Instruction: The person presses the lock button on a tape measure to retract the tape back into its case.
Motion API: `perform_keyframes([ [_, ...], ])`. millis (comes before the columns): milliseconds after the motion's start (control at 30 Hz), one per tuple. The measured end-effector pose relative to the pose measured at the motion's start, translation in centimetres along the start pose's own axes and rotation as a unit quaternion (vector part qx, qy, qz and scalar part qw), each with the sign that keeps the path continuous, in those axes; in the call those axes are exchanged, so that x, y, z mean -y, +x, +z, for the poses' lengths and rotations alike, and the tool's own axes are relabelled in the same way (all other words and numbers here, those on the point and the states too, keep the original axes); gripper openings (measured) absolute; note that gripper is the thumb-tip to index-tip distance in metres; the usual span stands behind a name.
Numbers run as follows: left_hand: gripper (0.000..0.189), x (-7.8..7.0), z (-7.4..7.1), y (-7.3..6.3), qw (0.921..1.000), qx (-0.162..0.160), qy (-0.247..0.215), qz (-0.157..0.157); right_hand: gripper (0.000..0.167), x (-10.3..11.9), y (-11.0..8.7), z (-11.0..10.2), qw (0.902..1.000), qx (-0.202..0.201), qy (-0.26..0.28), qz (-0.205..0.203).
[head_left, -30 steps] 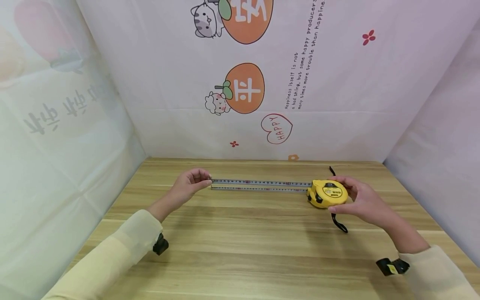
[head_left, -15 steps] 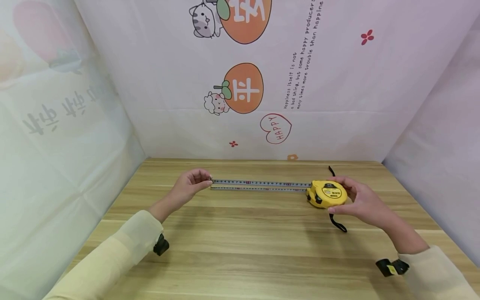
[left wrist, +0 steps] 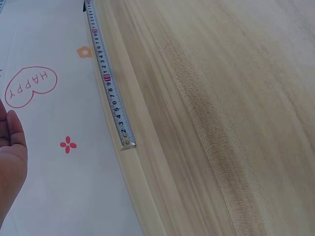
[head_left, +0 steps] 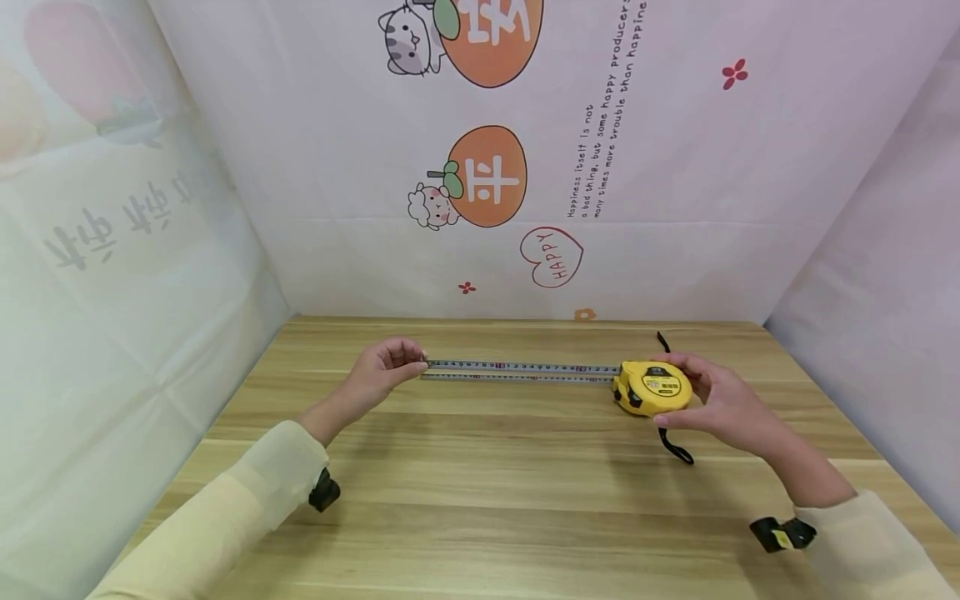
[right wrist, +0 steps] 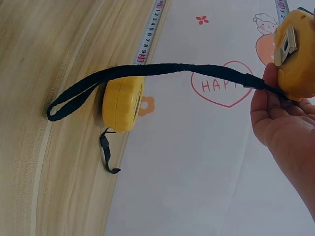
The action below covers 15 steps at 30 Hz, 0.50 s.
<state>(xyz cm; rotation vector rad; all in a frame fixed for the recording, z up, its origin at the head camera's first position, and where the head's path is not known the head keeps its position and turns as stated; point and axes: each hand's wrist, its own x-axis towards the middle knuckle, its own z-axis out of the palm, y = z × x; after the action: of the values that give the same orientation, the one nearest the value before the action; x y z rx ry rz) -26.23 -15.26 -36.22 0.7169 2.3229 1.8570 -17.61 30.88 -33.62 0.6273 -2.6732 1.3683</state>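
My right hand [head_left: 723,408] grips a yellow tape measure [head_left: 663,387] above the table, fingers and thumb around its case. In the right wrist view its black strap [right wrist: 167,68] hangs in a loop. My left hand [head_left: 386,367] pinches the end of its blade [head_left: 525,367], which stretches between both hands. A second yellow tape measure [right wrist: 123,103] lies on the table, its case mostly hidden by the held one in the head view. Its blade [left wrist: 110,91] is also drawn out, flat near the table's back edge, with the metal hook [left wrist: 128,146] free.
The wooden table [head_left: 480,500] meets a printed white cloth [head_left: 337,208] at its back edge. More cloth hangs at the left [head_left: 112,333] and right. Black wrist cameras sit below both cuffs, the left camera [head_left: 324,490] and right camera [head_left: 783,534].
The left hand has shifted slightly right with the blade end, and the right hand slightly left. The blade's marks have slid a little right toward the held case. The lying blade has stayed put.
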Motion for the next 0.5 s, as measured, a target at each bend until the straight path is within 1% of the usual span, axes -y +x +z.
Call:
perform_keyframes([
  [267,0.018,0.20,0.10,0.18,1.0000,0.000,0.007,-0.004,0.066,0.07,0.08,0.08,1.0000,0.001,-0.002,0.003],
  [500,0.018,0.04,0.36,0.15,1.0000,0.004,0.008,-0.003,0.064,0.12,0.25,0.21,1.0000,0.006,0.003,0.005],
])
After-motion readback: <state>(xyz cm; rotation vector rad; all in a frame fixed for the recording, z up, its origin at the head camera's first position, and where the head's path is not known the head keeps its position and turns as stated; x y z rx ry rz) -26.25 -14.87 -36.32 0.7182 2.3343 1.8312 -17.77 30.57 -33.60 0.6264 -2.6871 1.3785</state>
